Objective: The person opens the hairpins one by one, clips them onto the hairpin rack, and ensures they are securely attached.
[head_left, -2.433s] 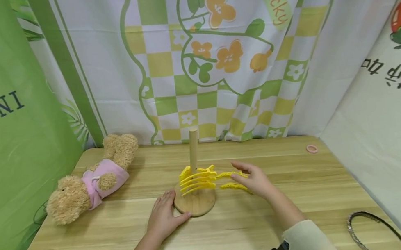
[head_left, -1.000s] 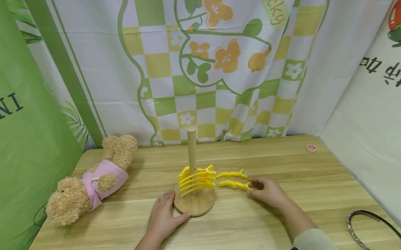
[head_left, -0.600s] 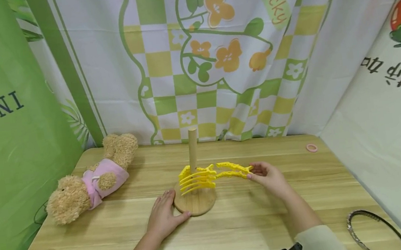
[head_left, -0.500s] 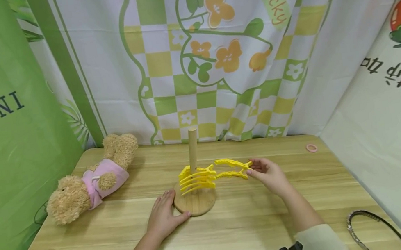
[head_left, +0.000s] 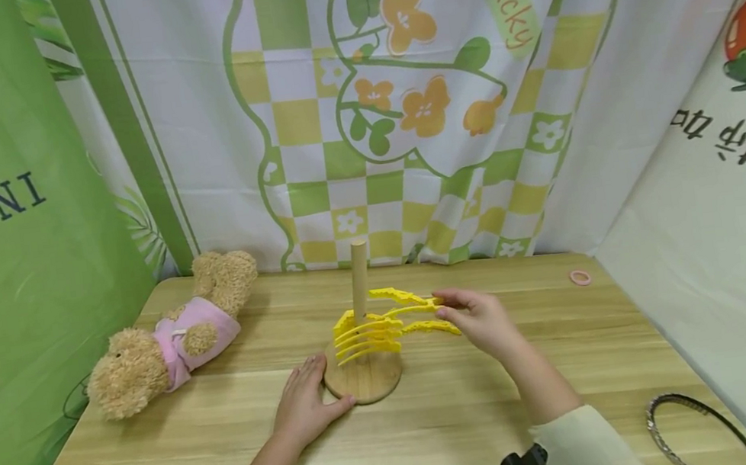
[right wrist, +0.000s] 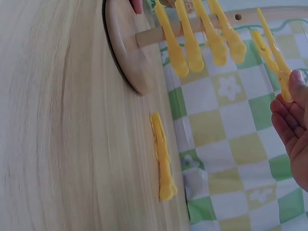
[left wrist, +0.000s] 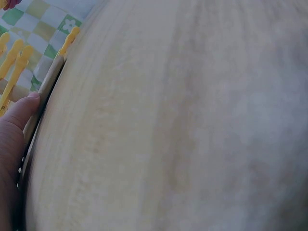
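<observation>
My right hand (head_left: 483, 323) pinches one end of a yellow alligator hair clip (right wrist: 274, 57), whose arms are spread apart near the upright post. Several more yellow hair clips (head_left: 367, 338) are on the post of the round wooden stand (head_left: 362, 383). Another yellow clip (right wrist: 162, 159) lies on the table to the right of the stand, partly below my right hand. My left hand (head_left: 305, 401) rests at the near left edge of the stand's base, fingers extended along the side and thumb (left wrist: 26, 108) touching its rim.
A teddy bear (head_left: 171, 336) in pink lies at the table's left. A pink ring (head_left: 580, 278) is at the back right, and a dark headband (head_left: 669, 402) lies near the right front. Printed curtains (head_left: 300, 141) border the table.
My right hand took a clip from the table, lifted it and moved it left toward the post, and its arms have spread. My left hand stays at the stand's base.
</observation>
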Available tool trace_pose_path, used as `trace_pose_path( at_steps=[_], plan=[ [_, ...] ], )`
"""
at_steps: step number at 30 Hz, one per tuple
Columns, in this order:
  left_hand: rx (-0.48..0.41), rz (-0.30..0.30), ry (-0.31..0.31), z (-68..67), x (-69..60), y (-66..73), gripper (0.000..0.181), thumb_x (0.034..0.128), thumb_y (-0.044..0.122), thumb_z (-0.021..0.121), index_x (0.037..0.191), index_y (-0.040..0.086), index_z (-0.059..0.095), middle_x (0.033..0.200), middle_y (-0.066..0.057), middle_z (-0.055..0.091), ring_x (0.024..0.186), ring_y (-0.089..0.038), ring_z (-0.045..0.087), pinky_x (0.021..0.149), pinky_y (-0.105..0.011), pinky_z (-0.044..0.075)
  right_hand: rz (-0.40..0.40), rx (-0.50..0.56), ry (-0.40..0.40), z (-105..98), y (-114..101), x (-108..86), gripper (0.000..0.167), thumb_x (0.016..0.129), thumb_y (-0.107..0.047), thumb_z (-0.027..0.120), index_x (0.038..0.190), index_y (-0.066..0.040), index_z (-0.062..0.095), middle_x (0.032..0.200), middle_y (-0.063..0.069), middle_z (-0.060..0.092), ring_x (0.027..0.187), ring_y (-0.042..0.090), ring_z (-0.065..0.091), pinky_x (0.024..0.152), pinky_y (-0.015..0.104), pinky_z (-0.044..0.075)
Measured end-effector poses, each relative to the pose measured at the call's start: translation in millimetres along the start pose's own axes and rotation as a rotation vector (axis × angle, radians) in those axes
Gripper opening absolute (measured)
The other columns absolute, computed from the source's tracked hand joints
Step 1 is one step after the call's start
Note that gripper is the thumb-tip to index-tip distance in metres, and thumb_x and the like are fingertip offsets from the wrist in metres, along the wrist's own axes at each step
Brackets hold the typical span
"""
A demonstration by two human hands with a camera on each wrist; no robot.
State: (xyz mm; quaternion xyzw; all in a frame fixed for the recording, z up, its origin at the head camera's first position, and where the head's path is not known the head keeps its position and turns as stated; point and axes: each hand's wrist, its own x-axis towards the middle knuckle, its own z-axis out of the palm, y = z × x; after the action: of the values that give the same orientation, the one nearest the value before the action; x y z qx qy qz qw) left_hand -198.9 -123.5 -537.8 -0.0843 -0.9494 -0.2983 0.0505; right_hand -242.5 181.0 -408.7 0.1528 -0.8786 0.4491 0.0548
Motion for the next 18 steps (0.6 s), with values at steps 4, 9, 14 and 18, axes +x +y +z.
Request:
trace_pose_path(
  at_steps=[4,9,14,18],
  plan=[
    [0.001,0.001,0.003,0.4,0.0,-0.7,0.097,0.0771,0.058,0.073,0.145,-0.005,0.042,0.151,-0.020,0.043,0.143,-0.037,0.037,0.123,-0.052,0.023,-0.050,-0.038,0.004,11,-7,7.4,0.030,0.090,-0.011,0.069,0.118,-0.001,0.070,0.108,0.017,0.073,0.101,0.032,0.070,0.074,0.026,0.061],
    [0.001,0.005,0.004,1.2,0.1,-1.5,0.097,0.0776,0.058,0.073,0.145,-0.005,0.042,0.151,-0.020,0.043,0.143,-0.036,0.037,0.123,-0.052,0.024,-0.064,-0.047,-0.023,24,-15,16.9,0.030,0.090,-0.013,0.069,0.118,-0.001,0.070,0.110,0.016,0.073,0.101,0.031,0.070,0.075,0.030,0.062],
    [0.005,0.012,0.011,1.9,0.5,-1.8,0.097,0.0772,0.058,0.073,0.144,-0.005,0.043,0.150,-0.021,0.045,0.143,-0.036,0.038,0.122,-0.052,0.025,-0.041,-0.023,-0.056,31,-21,22.3,0.031,0.091,-0.014,0.068,0.119,-0.002,0.070,0.112,0.015,0.073,0.101,0.029,0.070,0.078,0.032,0.062],
    [0.007,0.014,0.016,1.7,0.7,-1.8,0.097,0.0768,0.058,0.074,0.144,-0.006,0.043,0.150,-0.021,0.045,0.142,-0.036,0.039,0.122,-0.052,0.025,-0.022,-0.006,-0.084,34,-26,24.6,0.031,0.092,-0.015,0.067,0.121,-0.004,0.069,0.113,0.014,0.073,0.101,0.027,0.070,0.077,0.032,0.061]
  ],
)
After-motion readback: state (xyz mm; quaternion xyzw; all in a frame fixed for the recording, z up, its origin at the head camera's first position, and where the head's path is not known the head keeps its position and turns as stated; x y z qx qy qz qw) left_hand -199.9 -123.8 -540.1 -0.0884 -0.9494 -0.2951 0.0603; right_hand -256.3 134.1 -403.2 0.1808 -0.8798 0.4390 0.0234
